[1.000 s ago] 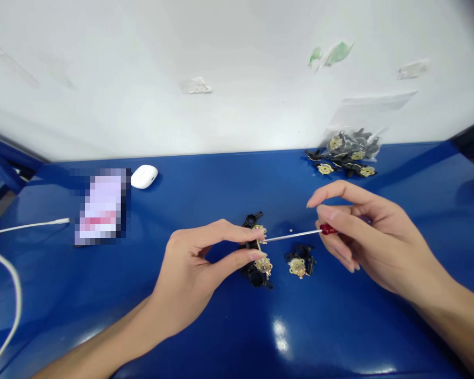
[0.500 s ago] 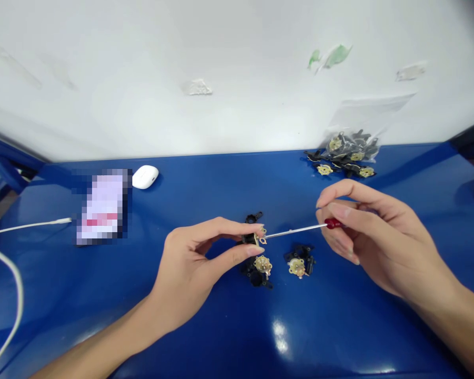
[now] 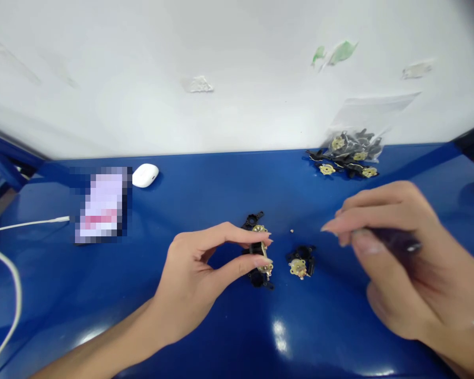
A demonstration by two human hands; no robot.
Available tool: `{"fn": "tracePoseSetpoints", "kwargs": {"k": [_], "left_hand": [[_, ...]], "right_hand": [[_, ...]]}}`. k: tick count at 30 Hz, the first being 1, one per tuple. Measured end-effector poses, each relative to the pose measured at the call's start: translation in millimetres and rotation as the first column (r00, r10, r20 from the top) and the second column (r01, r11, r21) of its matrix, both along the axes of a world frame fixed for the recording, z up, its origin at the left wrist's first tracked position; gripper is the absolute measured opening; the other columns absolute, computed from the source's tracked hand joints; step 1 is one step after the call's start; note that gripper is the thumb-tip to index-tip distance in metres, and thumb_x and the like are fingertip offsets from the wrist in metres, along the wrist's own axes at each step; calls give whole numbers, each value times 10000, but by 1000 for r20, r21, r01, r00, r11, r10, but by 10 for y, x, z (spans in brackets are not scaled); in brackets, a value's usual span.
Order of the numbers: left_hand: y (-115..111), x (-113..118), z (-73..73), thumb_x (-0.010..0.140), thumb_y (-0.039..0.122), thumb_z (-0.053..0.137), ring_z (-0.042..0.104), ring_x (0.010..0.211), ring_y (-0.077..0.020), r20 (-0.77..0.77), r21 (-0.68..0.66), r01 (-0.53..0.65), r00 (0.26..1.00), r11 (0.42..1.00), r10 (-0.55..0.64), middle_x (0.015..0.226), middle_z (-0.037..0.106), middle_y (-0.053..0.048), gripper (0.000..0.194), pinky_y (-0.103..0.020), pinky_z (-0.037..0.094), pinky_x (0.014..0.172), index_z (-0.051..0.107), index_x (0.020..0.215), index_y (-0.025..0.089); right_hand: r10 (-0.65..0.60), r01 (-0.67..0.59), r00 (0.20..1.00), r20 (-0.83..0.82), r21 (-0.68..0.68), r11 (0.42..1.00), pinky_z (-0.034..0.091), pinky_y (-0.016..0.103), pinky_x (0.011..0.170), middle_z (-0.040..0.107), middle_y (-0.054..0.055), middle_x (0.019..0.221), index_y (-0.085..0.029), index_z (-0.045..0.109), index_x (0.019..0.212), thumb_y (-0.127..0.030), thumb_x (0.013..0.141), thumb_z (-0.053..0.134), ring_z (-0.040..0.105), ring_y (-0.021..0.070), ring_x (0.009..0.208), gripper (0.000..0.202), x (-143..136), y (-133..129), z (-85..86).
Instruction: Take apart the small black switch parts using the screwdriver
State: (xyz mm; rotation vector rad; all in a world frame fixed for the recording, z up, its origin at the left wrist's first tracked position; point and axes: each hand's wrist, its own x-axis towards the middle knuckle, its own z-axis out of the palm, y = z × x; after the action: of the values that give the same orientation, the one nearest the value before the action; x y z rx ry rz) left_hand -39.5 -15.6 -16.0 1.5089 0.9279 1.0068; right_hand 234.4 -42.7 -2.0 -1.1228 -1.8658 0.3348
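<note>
Between the thumb and fingers of my left hand (image 3: 209, 268) is a small black plastic part (image 3: 256, 248) with a brass-coloured plate on its right side. Other black parts (image 3: 256, 279) with brass-coloured plates lie on the table just behind and below it, partly covered by my fingers. To the right, raised and blurred by motion, my right hand (image 3: 403, 258) is closed around a screwdriver (image 3: 398, 241). Only its dark handle shows; the shaft cannot be made out. Another black part with a brass-coloured plate (image 3: 298, 267) rests between my hands, and a tiny pale piece (image 3: 292, 231) lies above it.
At the back right, a clear plastic bag (image 3: 359, 142) holds several similar parts, with more loose parts (image 3: 339, 167) in front. A phone (image 3: 102, 205), a white earbud case (image 3: 146, 175) and a white cable (image 3: 19, 295) are on the left. A white wall (image 3: 237, 121) borders the blue table (image 3: 205, 189).
My right hand has drawn the screwdriver away from the part, to the right, and turned it in its grip. The tiny pale piece on the table now shows. My left hand has barely moved.
</note>
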Motion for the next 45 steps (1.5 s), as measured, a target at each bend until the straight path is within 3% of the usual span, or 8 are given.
{"fn": "tracePoseSetpoints", "kwargs": {"k": [5, 9, 22, 28, 36, 39, 43, 45], "left_hand": [[-35, -3, 6, 976, 119, 935, 870, 1003, -172, 8, 38, 61, 998, 997, -61, 1136, 926, 19, 317, -257, 690, 961, 935, 1192, 350], [-46, -2, 6, 983, 84, 916, 877, 968, -177, 18, 38, 100, 995, 994, -101, 1111, 918, 5, 361, -269, 704, 933, 921, 1248, 328], [-62, 5, -16, 970, 84, 928, 869, 1010, -160, -10, 86, 117, 993, 989, -117, 1120, 922, 31, 386, -250, 696, 962, 911, 1257, 342], [-53, -10, -20, 983, 133, 933, 870, 1032, -174, -44, 100, 59, 998, 993, -55, 1158, 925, 27, 335, -273, 700, 975, 918, 1237, 351], [-35, -1, 3, 975, 131, 940, 876, 1055, -179, -48, 91, -16, 999, 996, 21, 1164, 930, 30, 299, -262, 686, 993, 930, 1182, 347], [-41, -8, 9, 967, 121, 946, 877, 1054, -175, -43, 85, -22, 999, 996, 26, 1158, 931, 33, 297, -250, 678, 999, 934, 1164, 342], [-39, -15, 7, 975, 121, 938, 877, 1057, -185, -46, 80, -20, 999, 997, 24, 1166, 930, 29, 296, -265, 679, 998, 933, 1174, 340], [-36, -14, 8, 976, 118, 936, 876, 1054, -186, -47, 78, -19, 999, 997, 23, 1167, 930, 30, 299, -268, 679, 992, 933, 1174, 342]], "right_hand": [[146, -143, 981, 126, -32, 989, 592, 361, 676, 671, 52, 1025, -242, 736, 1285, -140, 1089, 731, 660, 189, 797, 221, -169, -22, -82], [169, -167, 981, 94, -39, 985, 582, 323, 679, 656, 53, 1041, -209, 740, 1280, -115, 1105, 718, 656, 170, 831, 200, -242, -24, -154], [197, -191, 976, 91, -68, 979, 578, 300, 724, 667, 39, 1015, -212, 749, 1201, -62, 1109, 677, 646, 157, 864, 191, -240, -61, -143], [105, -100, 994, 35, -128, 987, 527, 273, 626, 683, -6, 958, -255, 698, 1135, -96, 1108, 678, 649, 116, 757, 162, -228, -55, -102], [-58, 33, 995, -79, -291, 956, 554, 292, 688, 786, -30, 1116, -302, 680, 1056, -252, 1117, 743, 708, 144, 878, 101, -15, 128, -221], [-64, 48, 997, -37, -324, 945, 552, 315, 688, 806, -16, 1087, -300, 729, 1040, -277, 1108, 762, 722, 171, 890, 79, 36, 197, -238], [-65, 86, 995, 76, -335, 938, 461, 322, 580, 693, -32, 866, -331, 808, 1125, -276, 1089, 794, 571, 151, 685, 67, 82, 243, -227], [-39, 74, 993, 112, -329, 941, 466, 315, 589, 708, -33, 923, -360, 821, 1203, -267, 1101, 778, 578, 144, 700, 144, 102, 256, -223]]}}
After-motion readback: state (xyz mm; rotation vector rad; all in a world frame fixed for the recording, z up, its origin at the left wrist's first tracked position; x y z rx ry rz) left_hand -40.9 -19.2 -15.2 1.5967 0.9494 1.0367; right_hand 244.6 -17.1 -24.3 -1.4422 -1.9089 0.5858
